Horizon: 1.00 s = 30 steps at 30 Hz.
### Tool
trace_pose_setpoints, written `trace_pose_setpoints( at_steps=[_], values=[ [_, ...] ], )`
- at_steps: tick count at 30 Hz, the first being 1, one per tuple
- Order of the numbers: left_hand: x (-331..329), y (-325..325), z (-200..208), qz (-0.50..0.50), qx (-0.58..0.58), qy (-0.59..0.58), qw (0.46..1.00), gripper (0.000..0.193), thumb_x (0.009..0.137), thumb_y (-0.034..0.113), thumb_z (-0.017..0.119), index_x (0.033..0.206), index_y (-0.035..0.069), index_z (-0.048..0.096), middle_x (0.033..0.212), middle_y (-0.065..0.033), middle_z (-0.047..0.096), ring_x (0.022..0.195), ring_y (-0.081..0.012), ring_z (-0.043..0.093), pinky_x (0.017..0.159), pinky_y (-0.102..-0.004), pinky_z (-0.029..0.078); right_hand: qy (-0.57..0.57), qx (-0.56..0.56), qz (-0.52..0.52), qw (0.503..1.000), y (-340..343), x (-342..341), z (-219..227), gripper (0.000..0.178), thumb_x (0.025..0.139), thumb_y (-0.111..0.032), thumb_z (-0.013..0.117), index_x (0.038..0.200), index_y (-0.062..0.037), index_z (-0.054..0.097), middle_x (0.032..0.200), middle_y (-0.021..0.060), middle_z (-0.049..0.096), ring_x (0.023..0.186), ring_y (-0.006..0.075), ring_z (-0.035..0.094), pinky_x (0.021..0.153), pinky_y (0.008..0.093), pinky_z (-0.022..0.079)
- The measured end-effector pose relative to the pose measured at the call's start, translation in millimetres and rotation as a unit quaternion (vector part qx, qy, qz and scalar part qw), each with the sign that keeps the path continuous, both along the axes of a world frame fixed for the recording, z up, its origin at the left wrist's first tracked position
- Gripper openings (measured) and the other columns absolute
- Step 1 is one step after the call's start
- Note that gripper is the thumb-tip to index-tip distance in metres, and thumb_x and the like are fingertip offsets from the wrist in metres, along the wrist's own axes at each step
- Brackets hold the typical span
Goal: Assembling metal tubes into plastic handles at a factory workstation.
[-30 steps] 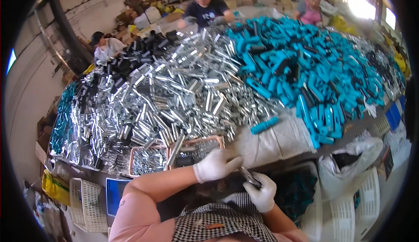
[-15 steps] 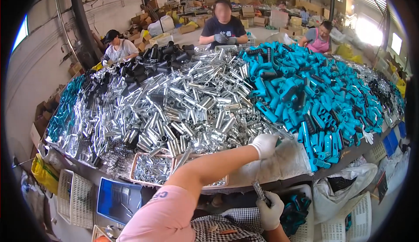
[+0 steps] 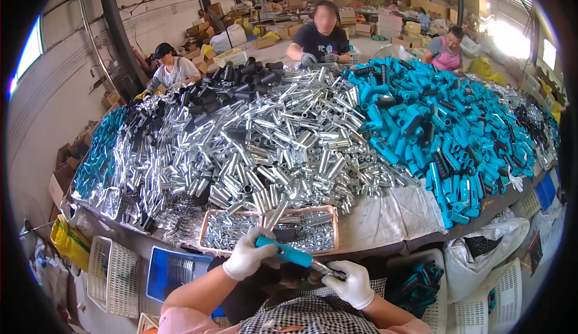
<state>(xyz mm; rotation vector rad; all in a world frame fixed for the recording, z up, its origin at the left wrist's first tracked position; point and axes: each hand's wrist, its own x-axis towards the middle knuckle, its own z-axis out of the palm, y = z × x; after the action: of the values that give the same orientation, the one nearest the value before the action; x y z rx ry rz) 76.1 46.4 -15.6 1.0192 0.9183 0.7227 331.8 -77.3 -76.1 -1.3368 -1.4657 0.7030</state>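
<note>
My left hand (image 3: 248,257), in a white glove, is closed round a teal plastic tube-shaped handle (image 3: 292,253) in front of my body. My right hand (image 3: 352,284), gloved in white too, grips a short shiny metal tube (image 3: 324,268). Its far end meets the right end of the teal handle; how deep it goes in, I cannot tell. Just beyond the left hand lies a shallow tray (image 3: 335,228) of small metal parts, with a metal tube (image 3: 277,215) slanting over its edge. A heap of metal tubes (image 3: 283,147) spreads behind it.
Teal handles (image 3: 445,135) are piled at the right, black sleeves (image 3: 241,84) at the back left. Below the table stand a blue crate (image 3: 158,274), white baskets (image 3: 114,280) and a bin (image 3: 435,316) holding teal pieces. Three people (image 3: 325,39) work across the table.
My left hand has come back from beside the teal pile with the teal handle. The right hand has moved left and up, bringing the metal tube to the handle's end.
</note>
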Motion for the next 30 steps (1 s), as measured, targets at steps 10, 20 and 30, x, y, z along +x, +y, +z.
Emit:
trace_pose_setpoints(
  at_steps=[10, 20, 30],
  values=[
    [-84, -27, 16, -0.252, 0.058, 0.142, 0.955, 0.030, 0.091, 0.012, 0.067, 0.115, -0.006, 0.069, 0.084, -0.0100, 0.072, 0.062, -0.0116, 0.066, 0.055, -0.0238, 0.053, -0.014, -0.064, 0.189, 0.980, 13, -66, 31, 0.036, 0.067, -0.022, 0.090, 0.089, 0.0000, 0.071, 0.083, 0.0152, 0.071, 0.074, 0.0246, 0.072, 0.068, 0.0301, 0.056],
    [-48, -42, -40, -0.099, 0.086, 0.129, 0.983, 0.032, 0.100, 0.024, 0.054, 0.095, -0.002, 0.072, 0.072, -0.0048, 0.065, 0.066, -0.0114, 0.060, 0.062, -0.0287, 0.050, -0.047, -0.148, 0.245, 0.957, 42, -82, 20, 0.045, 0.076, -0.031, 0.084, 0.107, -0.0019, 0.070, 0.087, 0.0203, 0.070, 0.078, 0.0324, 0.071, 0.069, 0.0354, 0.055],
    [-43, 73, -66, -0.065, 0.440, 0.545, 0.711, 0.014, 0.080, 0.011, 0.058, 0.085, -0.001, 0.064, 0.081, -0.0236, 0.068, 0.080, -0.0416, 0.067, 0.073, -0.0499, 0.054, -0.103, -0.061, 0.138, 0.983, 39, -55, 15, 0.023, 0.080, -0.028, 0.077, 0.091, -0.0092, 0.072, 0.077, 0.0151, 0.066, 0.065, 0.0333, 0.065, 0.059, 0.0388, 0.050]
  ],
)
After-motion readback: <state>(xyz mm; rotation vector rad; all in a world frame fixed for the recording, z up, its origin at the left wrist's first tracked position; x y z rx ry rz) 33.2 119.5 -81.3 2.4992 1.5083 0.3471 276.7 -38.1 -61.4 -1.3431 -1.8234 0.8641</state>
